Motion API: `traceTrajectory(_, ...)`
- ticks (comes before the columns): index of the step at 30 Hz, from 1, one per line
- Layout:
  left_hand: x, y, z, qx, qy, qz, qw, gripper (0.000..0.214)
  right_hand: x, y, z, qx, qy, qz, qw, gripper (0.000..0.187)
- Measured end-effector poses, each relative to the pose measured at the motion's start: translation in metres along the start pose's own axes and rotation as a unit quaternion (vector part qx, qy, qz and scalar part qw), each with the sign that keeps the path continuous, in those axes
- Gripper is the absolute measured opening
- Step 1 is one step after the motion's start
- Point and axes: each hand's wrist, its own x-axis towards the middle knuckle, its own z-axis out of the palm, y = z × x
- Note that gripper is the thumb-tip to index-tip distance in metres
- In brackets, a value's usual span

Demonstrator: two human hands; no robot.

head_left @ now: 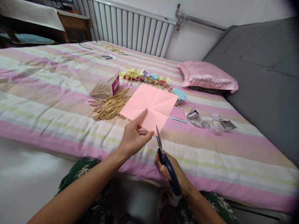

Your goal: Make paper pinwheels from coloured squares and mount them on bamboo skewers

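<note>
A square sheet of pink paper (153,99) with crossing fold creases is held up over the bed. My left hand (136,132) grips it near its lower corner, the index finger lying on top and the thumb at the edge. In my right hand (167,163) is a pair of scissors (171,174) with dark blue handles. The blades point up and away from me, and their tips are at the paper's lower corner, just right of my left thumb. Whether the blades touch the paper is hard to see.
Behind the paper lie a heap of thin wooden sticks (109,107), a clear plastic box (99,81) and several paper pinwheels (144,76). To the right are coloured paper pieces (178,115), clear tape rolls and packaging (212,123), and a pink pillow (207,76) on the striped bed (198,152).
</note>
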Motion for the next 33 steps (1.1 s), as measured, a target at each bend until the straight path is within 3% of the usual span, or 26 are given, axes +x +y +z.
traceTrajectory(9, 0.0003, -0.0035, -0.0014, 0.007, 0.009, 0.014, 1.0, 0.08, 0.0014, -0.0026, 0.0043, -0.007, 0.022, 0.034, 0.999, 0.051)
traceTrajectory(25, 0.0003, -0.0051, -0.0025, 0.019, 0.013, 0.022, 1.0, 0.078, 0.0011, -0.0015, 0.0091, 0.023, 0.065, 0.051, 0.996, 0.04)
traceTrajectory(33, 0.0013, -0.0066, -0.003, 0.024, 0.017, 0.025, 0.999, 0.078, 0.0005, 0.0004, 0.0098, 0.023, 0.075, 0.091, 0.993, 0.041)
